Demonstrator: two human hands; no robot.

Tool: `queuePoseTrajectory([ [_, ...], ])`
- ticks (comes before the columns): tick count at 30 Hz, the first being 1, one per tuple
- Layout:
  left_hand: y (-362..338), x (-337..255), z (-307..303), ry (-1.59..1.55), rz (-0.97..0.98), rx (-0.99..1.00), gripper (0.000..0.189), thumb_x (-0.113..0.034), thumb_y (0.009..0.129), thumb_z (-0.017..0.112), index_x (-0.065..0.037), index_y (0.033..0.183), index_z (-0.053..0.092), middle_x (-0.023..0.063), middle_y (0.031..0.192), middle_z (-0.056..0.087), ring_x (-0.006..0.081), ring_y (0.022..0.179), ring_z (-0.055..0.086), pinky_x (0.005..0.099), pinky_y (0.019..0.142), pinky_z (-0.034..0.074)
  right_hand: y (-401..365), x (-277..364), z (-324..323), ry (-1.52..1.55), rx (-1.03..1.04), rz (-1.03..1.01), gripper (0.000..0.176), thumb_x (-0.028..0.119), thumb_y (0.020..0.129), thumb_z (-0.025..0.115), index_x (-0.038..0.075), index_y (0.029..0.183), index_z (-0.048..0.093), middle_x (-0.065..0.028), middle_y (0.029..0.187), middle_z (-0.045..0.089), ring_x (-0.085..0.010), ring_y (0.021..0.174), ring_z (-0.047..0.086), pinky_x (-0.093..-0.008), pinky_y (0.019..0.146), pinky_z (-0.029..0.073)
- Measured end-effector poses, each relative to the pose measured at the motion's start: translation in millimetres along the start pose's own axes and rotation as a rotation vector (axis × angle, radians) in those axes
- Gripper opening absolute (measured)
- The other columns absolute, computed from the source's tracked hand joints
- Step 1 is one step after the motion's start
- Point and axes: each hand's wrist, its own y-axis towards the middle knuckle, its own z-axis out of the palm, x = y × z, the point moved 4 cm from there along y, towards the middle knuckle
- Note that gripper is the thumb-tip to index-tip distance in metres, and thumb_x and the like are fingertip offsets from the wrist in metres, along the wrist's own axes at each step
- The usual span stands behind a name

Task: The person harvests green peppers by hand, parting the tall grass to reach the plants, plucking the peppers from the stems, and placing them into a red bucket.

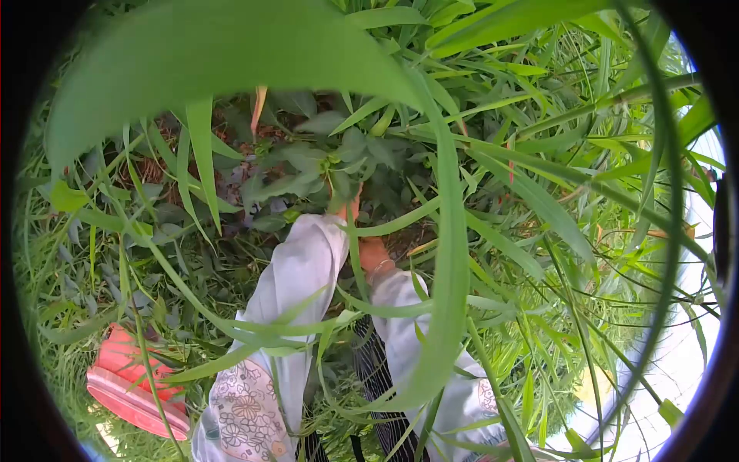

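Note:
Both of my arms, in pale sleeves with a flower pattern, reach forward among leafy plants. My left hand (350, 204) is at the end of the left sleeve (304, 250), beside a broad-leaved green plant (308, 158); leaves hide most of its fingers. Low and close to the soil, my right hand (375, 254) shows mainly its back and wrist, with a thin band (381, 266) round the wrist. Its fingers are hidden, and what either hand holds cannot be made out.
A red plastic container (135, 381) lies tilted in the grass at the lower left. Long grass blades (450, 254) cross close before the camera. A pale bright surface (677, 362) shows at the right edge.

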Motion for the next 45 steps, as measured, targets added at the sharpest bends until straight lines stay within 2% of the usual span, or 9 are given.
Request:
queuePoseTrajectory([
  [6,5,-5,1,-0.273,-0.102,0.013,0.043,-0.033,0.077,0.062,-0.012,0.112,0.049,0.0069,0.098,0.057,0.0218,0.071,0.057,0.0356,0.049,0.046,3,0,3,-0.367,-0.003,-0.207,0.027,0.031,0.084,0.051,0.014,0.103,0.062,-0.0108,0.104,0.061,-0.0267,0.097,0.058,-0.0335,0.080,0.044],
  [10,0,-6,3,-0.338,-0.144,0.042,0.050,-0.036,0.079,0.062,-0.014,0.120,0.046,0.0048,0.104,0.056,0.0188,0.071,0.057,0.0345,0.045,0.046,-35,21,0,0.079,0.121,0.216,0.027,0.027,0.085,0.054,0.011,0.104,0.062,-0.0078,0.100,0.063,-0.0194,0.092,0.059,-0.0276,0.080,0.046],
  [16,-23,4,-17,-0.093,-0.199,0.398,0.046,-0.038,0.076,0.065,-0.011,0.112,0.054,0.0080,0.089,0.058,0.0142,0.049,0.055,0.0231,0.035,0.039,-85,41,-39,0.840,-0.251,0.009,0.013,0.010,0.083,0.061,0.005,0.095,0.062,-0.0057,0.093,0.064,-0.0143,0.078,0.060,-0.0289,0.066,0.051],
  [20,-71,-17,-45,0.008,-0.193,0.273,0.038,-0.037,0.076,0.065,-0.008,0.100,0.061,0.0060,0.070,0.061,0.0166,0.044,0.058,0.0229,0.032,0.038,-142,102,-59,0.990,-0.205,0.031,0.010,0.008,0.083,0.062,0.005,0.092,0.062,-0.0049,0.090,0.064,-0.0162,0.076,0.061,-0.0292,0.064,0.051],
  [31,-189,-15,-114,-0.476,-0.070,0.266,0.020,-0.015,0.078,0.063,-0.002,0.093,0.060,0.0060,0.076,0.062,0.0129,0.043,0.054,0.0234,0.036,0.038,-217,190,-19,0.571,0.374,-0.011,0.015,0.010,0.082,0.063,0.001,0.093,0.061,-0.0074,0.099,0.061,-0.0162,0.088,0.059,-0.0273,0.080,0.048],
  [40,-304,-22,-174,-0.285,-0.035,0.461,0.044,-0.042,0.077,0.068,0.001,0.087,0.067,0.0045,0.068,0.059,0.0119,0.052,0.055,0.0262,0.043,0.044,-280,290,49,-0.002,0.655,-0.284,0.023,0.015,0.083,0.062,0.002,0.102,0.060,-0.0030,0.092,0.062,-0.0109,0.084,0.056,-0.0260,0.077,0.044],
  [41,-295,-8,-171,-0.259,0.237,0.421,0.049,-0.046,0.075,0.068,0.001,0.086,0.067,0.0043,0.069,0.060,0.0115,0.055,0.055,0.0253,0.046,0.044,-283,288,58,0.032,0.686,-0.274,0.022,0.016,0.085,0.060,0.004,0.103,0.061,-0.0011,0.090,0.062,-0.0103,0.083,0.056,-0.0256,0.076,0.044],
  [44,-343,-58,-195,-0.051,-0.065,0.443,0.030,-0.027,0.079,0.068,-0.001,0.093,0.064,0.0065,0.079,0.063,0.0110,0.069,0.058,0.0229,0.053,0.045,-286,292,82,-0.112,0.729,-0.302,0.017,0.012,0.085,0.059,0.006,0.100,0.063,-0.0001,0.089,0.061,-0.0101,0.083,0.056,-0.0259,0.076,0.044],
  [45,-335,-5,-190,-0.688,0.131,0.481,0.032,-0.024,0.074,0.072,0.000,0.091,0.061,0.0076,0.083,0.064,0.0115,0.070,0.058,0.0230,0.053,0.045,-300,316,84,-0.034,0.791,-0.247,0.024,0.018,0.084,0.059,0.007,0.106,0.061,-0.0020,0.096,0.061,-0.0104,0.087,0.054,-0.0273,0.077,0.043],
])
